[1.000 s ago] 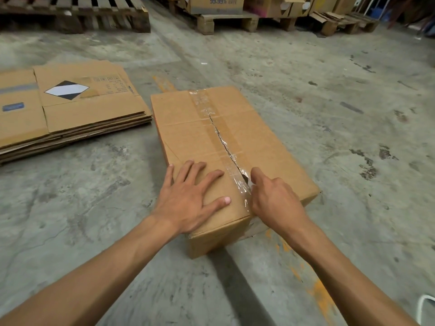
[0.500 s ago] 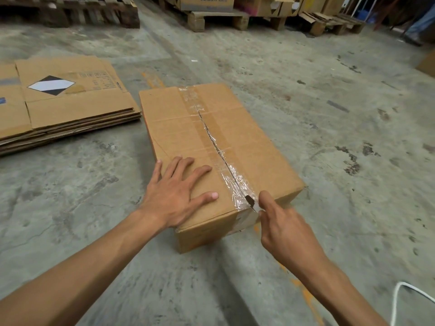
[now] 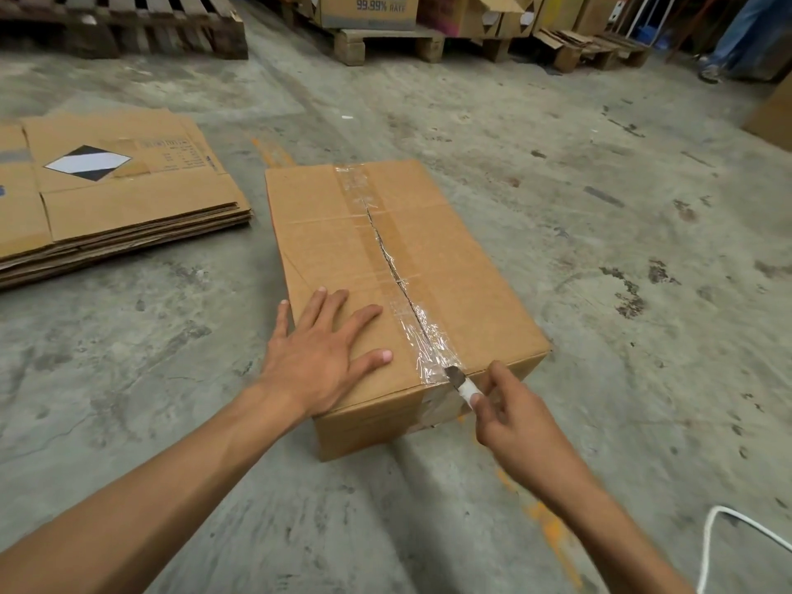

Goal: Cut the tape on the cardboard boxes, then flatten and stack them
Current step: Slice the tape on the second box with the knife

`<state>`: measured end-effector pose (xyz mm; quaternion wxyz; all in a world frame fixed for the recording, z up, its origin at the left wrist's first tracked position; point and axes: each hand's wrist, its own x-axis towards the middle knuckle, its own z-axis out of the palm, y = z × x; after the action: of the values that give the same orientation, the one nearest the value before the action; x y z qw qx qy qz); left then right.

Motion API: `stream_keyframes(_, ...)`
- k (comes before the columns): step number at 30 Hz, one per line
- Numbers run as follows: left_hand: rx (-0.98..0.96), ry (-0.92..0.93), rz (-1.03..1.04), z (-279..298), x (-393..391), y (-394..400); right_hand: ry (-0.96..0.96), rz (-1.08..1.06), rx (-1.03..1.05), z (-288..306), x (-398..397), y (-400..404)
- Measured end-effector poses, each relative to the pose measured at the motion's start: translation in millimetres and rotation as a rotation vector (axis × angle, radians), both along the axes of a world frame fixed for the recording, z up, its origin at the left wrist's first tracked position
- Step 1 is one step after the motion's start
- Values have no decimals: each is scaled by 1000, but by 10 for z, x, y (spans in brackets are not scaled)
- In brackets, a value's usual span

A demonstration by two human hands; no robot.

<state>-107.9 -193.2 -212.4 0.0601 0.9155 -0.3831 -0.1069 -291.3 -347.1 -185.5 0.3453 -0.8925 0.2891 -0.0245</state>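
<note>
A closed cardboard box (image 3: pixel 450 250) lies on the concrete floor in front of me. Clear tape (image 3: pixel 398 285) runs along its top seam and is slit along most of its length. My left hand (image 3: pixel 319 358) presses flat, fingers spread, on the box's near left top. My right hand (image 3: pixel 510 418) grips a small knife (image 3: pixel 460 381) with a white handle. The blade sits at the box's near edge, in the crumpled end of the tape. A stack of flattened boxes (image 3: pixel 120 207) lies on the floor to the left.
Wooden pallets (image 3: pixel 124 27) and a pallet with a printed box (image 3: pixel 377 10) line the far side. Another box's corner (image 3: pixel 773 113) shows at the right edge. A person's legs (image 3: pixel 733 40) stand at the top right. A white cord (image 3: pixel 720 546) lies at the bottom right.
My right hand has drawn the knife along the seam toward me, from on top of the box to its near edge. My left hand stays pressed on the box top.
</note>
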Motion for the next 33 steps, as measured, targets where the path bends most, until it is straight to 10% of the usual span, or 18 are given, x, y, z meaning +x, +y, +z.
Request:
stream_keyframes(3,-10,-38,-42,11,-167,-73,-15,-12,217,120,-62,-149)
stream_keyframes(9,19,-180,-212,-186,-324,-87,-317,121,18,154,435,-301)
stream_keyframes(14,31,-200,-294,-177,-99,187,-479,116,369,13,1049,-571)
stream_keyframes(23,-217,-193,261,-75,425,1055,-789,-251,898,-245,1093,407)
stream_keyframes(33,-937,928,733,-211,-23,1006,-554,-320,1417,-134,1232,999)
